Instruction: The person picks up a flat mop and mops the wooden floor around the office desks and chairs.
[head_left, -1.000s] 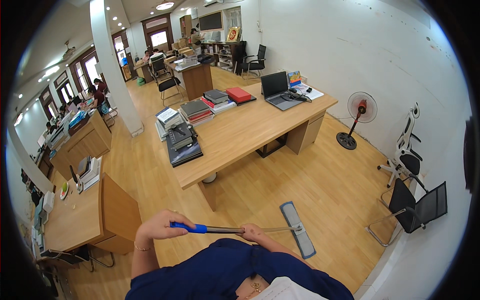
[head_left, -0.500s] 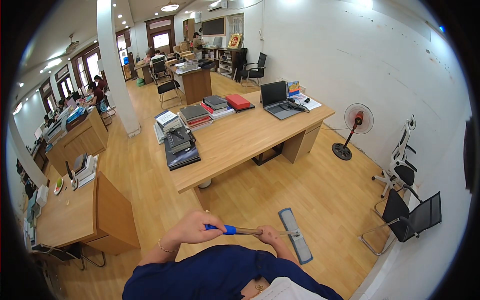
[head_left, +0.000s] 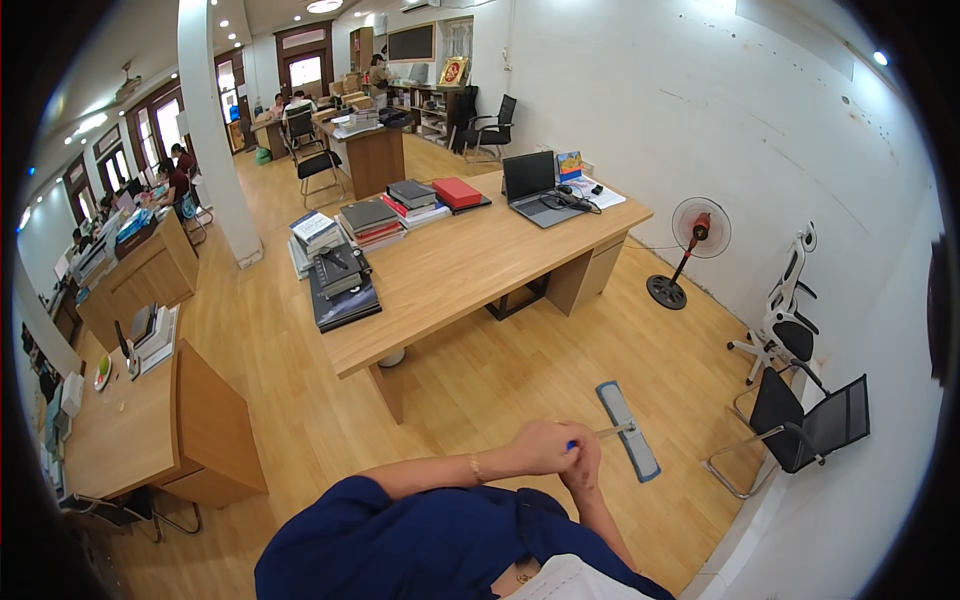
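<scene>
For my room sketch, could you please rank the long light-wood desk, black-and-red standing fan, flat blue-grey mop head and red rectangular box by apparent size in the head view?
1. Long desk
2. Standing fan
3. Flat mop head
4. Red box
Nearness to the camera may enlarge the mop head.

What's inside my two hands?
A mop handle: a bit of its blue grip shows between your left hand and right hand, and its far end meets the flat mop head. Your hands hide the stretch they hold.
</scene>
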